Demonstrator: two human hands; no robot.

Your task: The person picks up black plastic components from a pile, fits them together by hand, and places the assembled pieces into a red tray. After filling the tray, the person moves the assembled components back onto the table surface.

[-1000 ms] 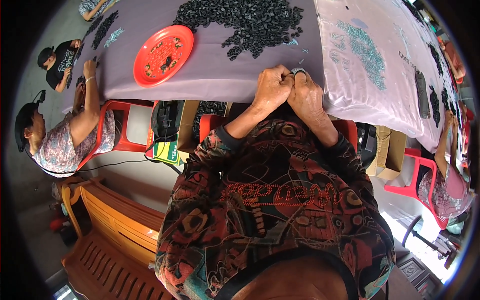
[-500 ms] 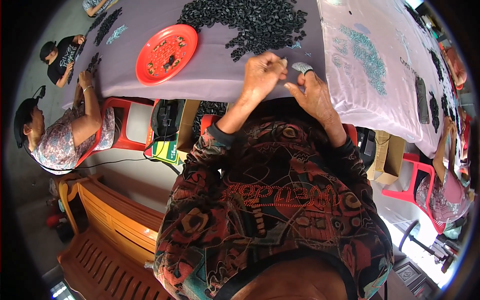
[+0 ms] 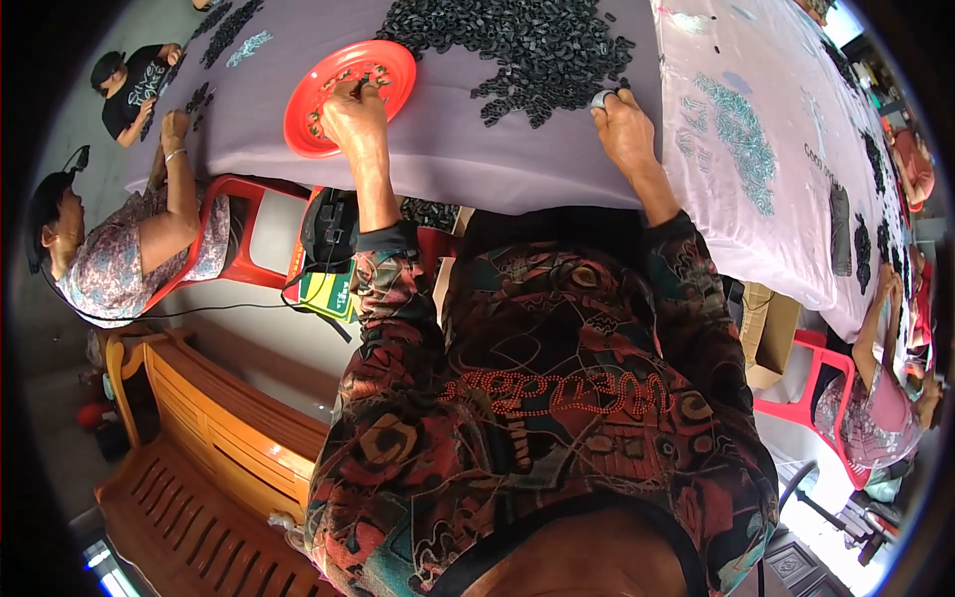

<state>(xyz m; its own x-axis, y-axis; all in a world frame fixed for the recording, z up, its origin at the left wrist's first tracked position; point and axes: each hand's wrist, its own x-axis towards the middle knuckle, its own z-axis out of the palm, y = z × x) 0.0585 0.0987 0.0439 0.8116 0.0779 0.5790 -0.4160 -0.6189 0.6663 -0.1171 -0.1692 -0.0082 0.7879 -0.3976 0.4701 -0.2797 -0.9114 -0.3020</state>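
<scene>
My left hand (image 3: 356, 117) is over the red plate (image 3: 301, 124) at the left, its fingers bent down and bunched together. Dark bits show at its fingertips, but I cannot make out what it holds. The plate has a printed pattern inside. My right hand (image 3: 627, 129) rests on the cloth by the right edge of a big heap of small black plastic pieces (image 3: 527, 60). Its fingers are curled inward, and whatever they pinch is hidden. One finger of that hand wears a pale grey finger cover (image 3: 602, 99).
A mauve cloth (image 3: 477, 164) covers my table; a pinkish-white cloth with small silvery pieces (image 3: 741, 139) adjoins on the right. Co-workers sit at the left and right on red chairs (image 3: 249, 224). Cardboard boxes (image 3: 771, 333) stand beneath. A wooden bench (image 3: 224, 418) is at lower left.
My hands, close together before the heap, have parted. The left went left to the red plate; the right moved up to the heap's right edge, its fingers now curled.
</scene>
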